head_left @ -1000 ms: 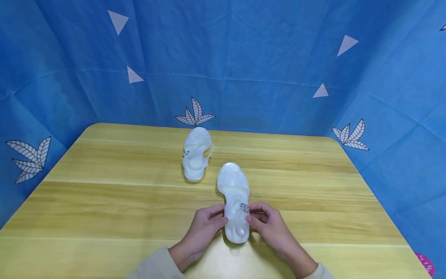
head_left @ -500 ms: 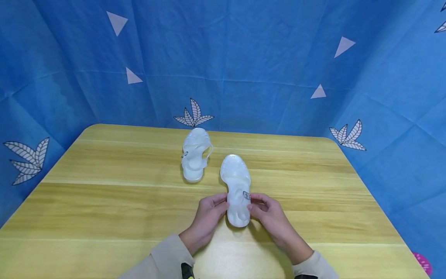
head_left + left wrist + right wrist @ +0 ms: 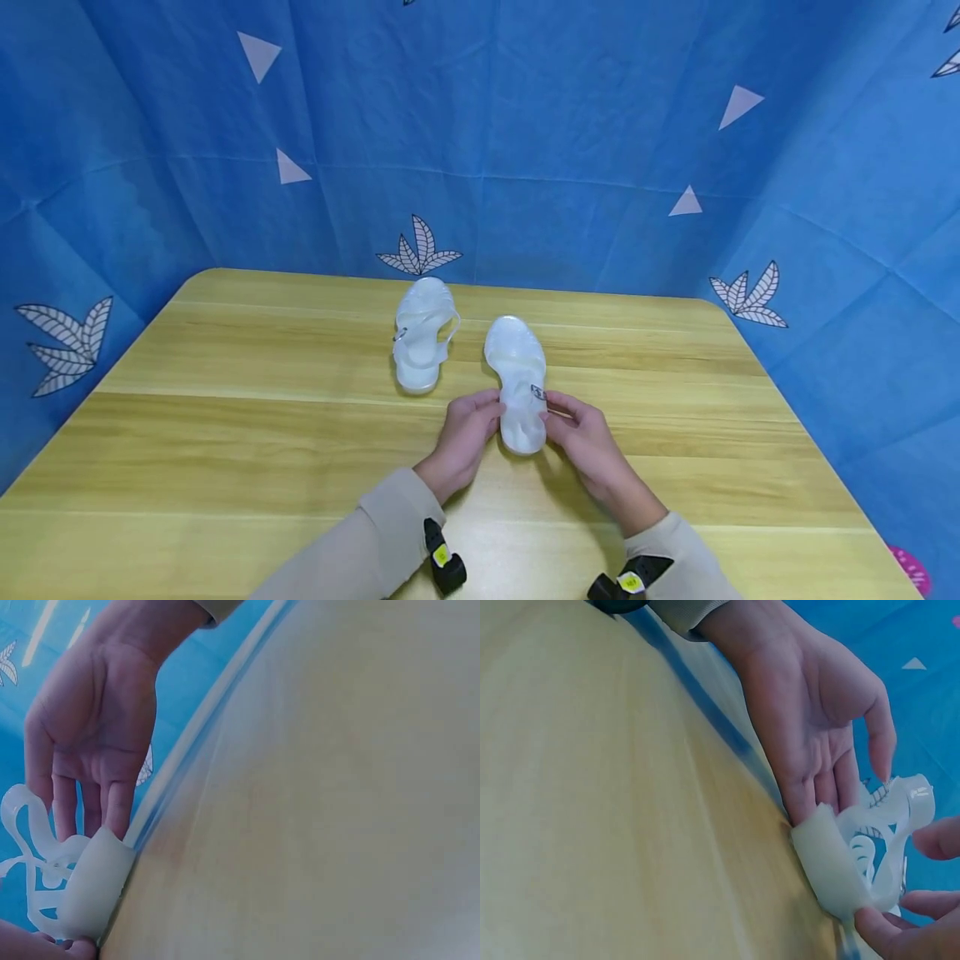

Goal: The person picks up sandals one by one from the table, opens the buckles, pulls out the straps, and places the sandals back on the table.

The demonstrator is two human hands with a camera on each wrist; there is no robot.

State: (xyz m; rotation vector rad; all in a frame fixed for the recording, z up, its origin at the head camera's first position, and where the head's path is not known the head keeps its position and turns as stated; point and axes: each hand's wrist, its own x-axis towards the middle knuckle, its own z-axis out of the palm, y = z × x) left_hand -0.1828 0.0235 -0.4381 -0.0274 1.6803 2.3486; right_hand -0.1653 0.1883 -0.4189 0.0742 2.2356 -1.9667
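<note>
At ten o'clock from its mate, a white sandal (image 3: 420,340) sits on the wooden table (image 3: 225,417), no hand on it; watching remotely, I judge it placed. The left hand (image 3: 467,437) pinches the second sandal (image 3: 517,379) at its heel's nine o'clock, the right hand (image 3: 588,442) at three. Not yet released, it looks unfinished to me.

Yellowish wood-grain table (image 3: 262,433) — on it, 1 far white sandal (image 3: 422,340), 1 near white sandal (image 3: 517,383) — slightly apart.
</note>
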